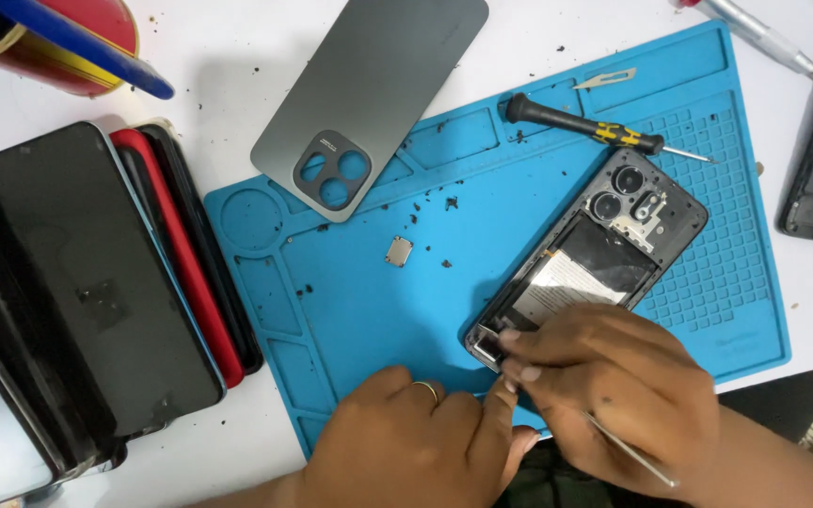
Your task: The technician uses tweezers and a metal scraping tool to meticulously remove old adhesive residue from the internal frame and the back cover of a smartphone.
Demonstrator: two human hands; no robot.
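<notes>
Opened phone (604, 240) lying back-up on the blue repair mat (369, 310), its rear cover removed, toward the mat's right half; long axis diagonal, the camera end pointing up and to the right, the bottom end pointing down and to the left, toward the person.

Right hand (613, 386) resting over the phone's bottom end, fingertips pinched close together on a small part at the lower edge; what exactly they grip is hidden by the fingers; a thin metal tool (632, 453) lies tucked under the palm, its tip projecting down and to the right.

Left hand (416, 437) resting on the mat just beside the bottom corner, fingers curled, the forefinger extended to touch the frame; it appears to brace rather than hold; a ring shows on one finger.

Judgement on technique: the work at the bottom edge likely goes best with the frame pinned flat by the bracing finger, and any lifting force kept low and along the phone's long axis, so that the thin parts there do not bend.

Surroundings: grey back cover (369, 94) at the mat's upper left; small square plate (399, 251) on the mat; black-and-yellow screwdriver (585, 127) above the phone; stack of phones (96, 282) to the left.
</notes>
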